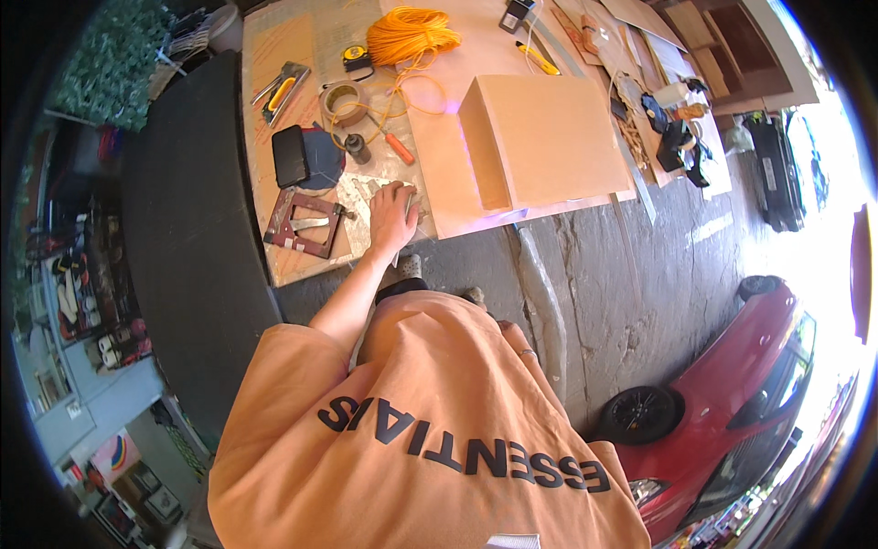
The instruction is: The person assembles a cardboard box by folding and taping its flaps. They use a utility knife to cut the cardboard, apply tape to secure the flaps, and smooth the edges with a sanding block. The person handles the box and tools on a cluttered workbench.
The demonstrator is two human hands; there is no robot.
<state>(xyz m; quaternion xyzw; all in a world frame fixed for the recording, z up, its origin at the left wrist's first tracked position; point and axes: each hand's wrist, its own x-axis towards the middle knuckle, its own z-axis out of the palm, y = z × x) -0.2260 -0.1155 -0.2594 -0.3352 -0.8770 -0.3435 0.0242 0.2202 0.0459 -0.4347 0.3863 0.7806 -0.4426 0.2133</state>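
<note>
The left hand (391,218) is laid palm-down, fingers close together, over a pale mottled sheet (353,194) at the tabletop's (291,269) near edge; whether anything is pinched cannot be told. A steadying step seems in hand, and a sure finger hold is called for by any lift. The right hand (507,328) is lowered off that edge, its fingers too hidden to judge.

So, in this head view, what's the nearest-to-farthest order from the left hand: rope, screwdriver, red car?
1. Screwdriver, just beyond the left hand.
2. Rope, farther beyond, near the picture's top.
3. Red car, off to the lower right.
</note>
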